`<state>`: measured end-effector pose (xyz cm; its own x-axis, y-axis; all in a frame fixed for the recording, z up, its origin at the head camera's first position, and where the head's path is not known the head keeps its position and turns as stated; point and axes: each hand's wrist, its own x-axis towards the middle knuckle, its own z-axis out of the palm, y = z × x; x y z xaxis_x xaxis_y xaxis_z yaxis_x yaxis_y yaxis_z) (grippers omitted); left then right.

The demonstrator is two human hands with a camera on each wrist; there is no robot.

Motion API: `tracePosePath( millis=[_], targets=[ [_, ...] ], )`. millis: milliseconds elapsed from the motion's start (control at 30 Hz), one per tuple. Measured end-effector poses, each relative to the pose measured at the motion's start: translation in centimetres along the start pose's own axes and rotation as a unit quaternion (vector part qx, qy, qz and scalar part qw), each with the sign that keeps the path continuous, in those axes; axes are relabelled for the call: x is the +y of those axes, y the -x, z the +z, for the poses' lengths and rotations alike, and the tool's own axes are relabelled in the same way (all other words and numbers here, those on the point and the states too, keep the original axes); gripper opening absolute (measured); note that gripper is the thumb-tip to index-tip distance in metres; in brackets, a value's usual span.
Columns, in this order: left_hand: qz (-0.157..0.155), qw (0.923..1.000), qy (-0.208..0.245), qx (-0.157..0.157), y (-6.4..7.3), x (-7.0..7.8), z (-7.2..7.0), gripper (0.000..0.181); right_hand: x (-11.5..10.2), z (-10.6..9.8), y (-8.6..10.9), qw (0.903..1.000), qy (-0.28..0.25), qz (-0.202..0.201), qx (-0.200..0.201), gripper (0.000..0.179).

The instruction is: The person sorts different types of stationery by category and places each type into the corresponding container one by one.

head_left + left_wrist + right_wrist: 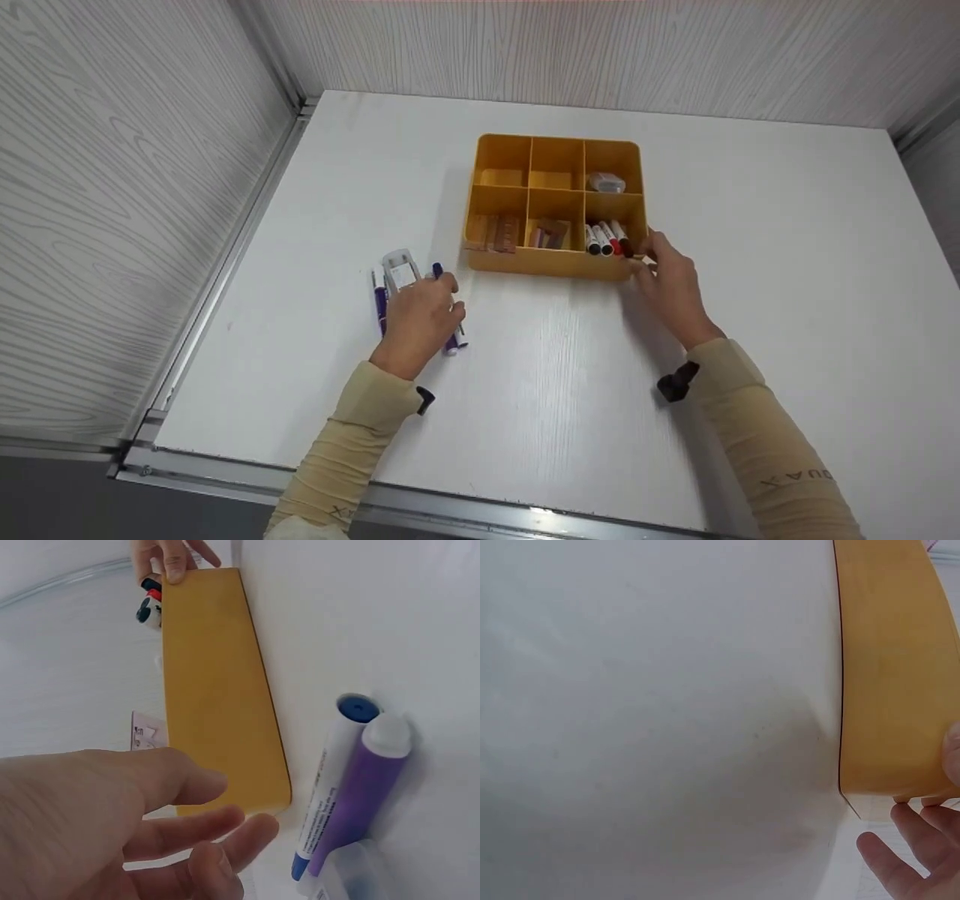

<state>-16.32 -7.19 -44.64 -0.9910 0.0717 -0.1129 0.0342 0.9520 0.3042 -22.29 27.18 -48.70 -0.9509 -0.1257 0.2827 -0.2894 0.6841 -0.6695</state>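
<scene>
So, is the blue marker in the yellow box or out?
Out: the left wrist view shows the blue marker beside the purple pen, outside the yellow box.

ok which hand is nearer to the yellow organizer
Right. The right hand holds the yellow organizer at its near right corner; the left hand is apart from it, to its left and closer to the person.

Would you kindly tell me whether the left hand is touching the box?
No, the head view shows the left hand by the loose markers, with table between it and the box.
</scene>
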Motion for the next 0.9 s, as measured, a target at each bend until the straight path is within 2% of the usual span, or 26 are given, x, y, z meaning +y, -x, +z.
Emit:
tracePosePath(
  millis=[167,267,500,733,900],
  targets=[
    [-0.017,0.9971,-0.067,-0.033,-0.3,0.2,0.9,0.044,-0.1,0.0,0.0,0.9999,-0.003,0.009,-0.006,0.019],
    [-0.022,0.9953,-0.083,-0.045,-0.6,0.5,1.3,0.047,-0.2,-0.1,0.0,0.9999,-0.001,0.01,-0.009,0.02],
    [-0.024,0.9955,-0.079,-0.047,-1.0,0.8,2.2,0.044,-0.2,0.0,-0.1,1.0,0.004,0.004,-0.007,0.019],
    [-0.014,0.9957,-0.087,-0.026,-1.3,1.1,2.8,0.043,-0.1,0.0,-0.1,0.9999,0.014,0.005,-0.004,0.018],
    [-0.013,0.9955,-0.085,-0.039,-1.5,1.2,3.0,0.037,-0.1,0.0,0.0,0.9998,0.016,0.008,-0.008,0.018]
  ],
)
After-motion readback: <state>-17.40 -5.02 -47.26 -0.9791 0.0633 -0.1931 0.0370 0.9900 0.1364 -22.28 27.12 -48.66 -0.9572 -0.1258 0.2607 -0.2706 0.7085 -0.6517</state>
